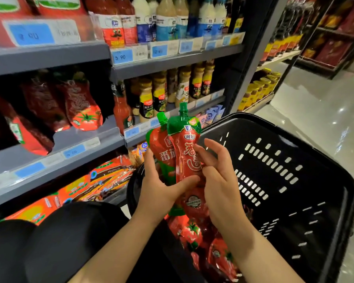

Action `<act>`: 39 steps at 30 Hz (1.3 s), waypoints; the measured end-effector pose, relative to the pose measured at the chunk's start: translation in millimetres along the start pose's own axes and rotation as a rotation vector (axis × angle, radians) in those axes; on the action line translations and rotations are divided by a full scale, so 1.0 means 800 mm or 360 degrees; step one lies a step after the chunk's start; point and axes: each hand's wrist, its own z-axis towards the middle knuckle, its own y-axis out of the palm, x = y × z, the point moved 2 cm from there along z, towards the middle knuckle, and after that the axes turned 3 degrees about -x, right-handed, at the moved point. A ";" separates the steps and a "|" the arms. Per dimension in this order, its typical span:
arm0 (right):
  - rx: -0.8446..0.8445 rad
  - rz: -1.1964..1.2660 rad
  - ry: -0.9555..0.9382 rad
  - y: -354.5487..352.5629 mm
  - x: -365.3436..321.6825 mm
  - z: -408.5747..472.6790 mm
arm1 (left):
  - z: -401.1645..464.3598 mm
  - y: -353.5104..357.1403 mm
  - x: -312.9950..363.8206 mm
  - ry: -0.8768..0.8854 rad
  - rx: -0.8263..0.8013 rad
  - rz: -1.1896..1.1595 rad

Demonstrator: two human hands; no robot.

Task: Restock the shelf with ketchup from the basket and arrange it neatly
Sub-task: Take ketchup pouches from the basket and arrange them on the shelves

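While two ketchup pouches are gathered above the near left corner of the black plastic basket [294,180], they are held upright, spouts up — a bearing that suits standing them on the shelf. The front pouch [189,152], red with a green shoulder and green screw cap, is overlapped on the rear pouch [159,148], so that both can be carried as one bundle. The left hand [159,193] is wrapped round the bundle from the left, its thumb laid across the lower front of the front pouch. The right hand [217,176] is set against the right side, fingers loosely spread and only lightly bent, the fingertips touching the pouch; it seems to be steadying or squaring the pair rather than bearing it. More pouches [194,235] are left lying in the basket's near end, so the restocking is judged to be partly done. On the middle shelf [86,144] matching red pouches [80,105] are leant back in a loose row near the front edge — a gap is seen between them and the shelf's right end, where the pair could be placed
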 end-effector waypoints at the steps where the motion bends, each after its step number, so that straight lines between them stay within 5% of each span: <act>1: -0.0073 0.0038 -0.0004 -0.001 -0.004 -0.002 | 0.000 0.001 0.000 0.0009 0.0040 0.0013; 4: -0.0126 0.0097 -0.0053 -0.021 -0.018 0.006 | 0.002 0.001 -0.003 0.0045 0.0143 0.0033; 8: 0.0225 -0.0026 0.0017 -0.067 -0.004 0.063 | -0.001 -0.001 -0.005 0.0103 0.0212 0.0105; 14: 0.0296 -0.0754 0.1131 -0.145 0.217 0.135 | 0.001 -0.010 -0.003 0.0189 0.0357 0.0002; 18: 0.0294 -0.1212 0.1570 -0.146 0.289 0.059 | 0.004 -0.011 -0.007 0.0236 0.0359 -0.0046; 28: 0.0509 -0.1229 0.1718 -0.161 0.321 0.006 | 0.007 -0.007 -0.007 0.0319 0.0231 0.0128; 35: 0.0778 -0.1093 0.1530 -0.171 0.308 0.015 | 0.006 -0.006 -0.008 0.0265 0.0199 0.0085; 39: 0.0642 -0.1145 0.1208 -0.156 0.266 0.040 | 0.005 -0.006 -0.008 0.0210 0.0192 0.0105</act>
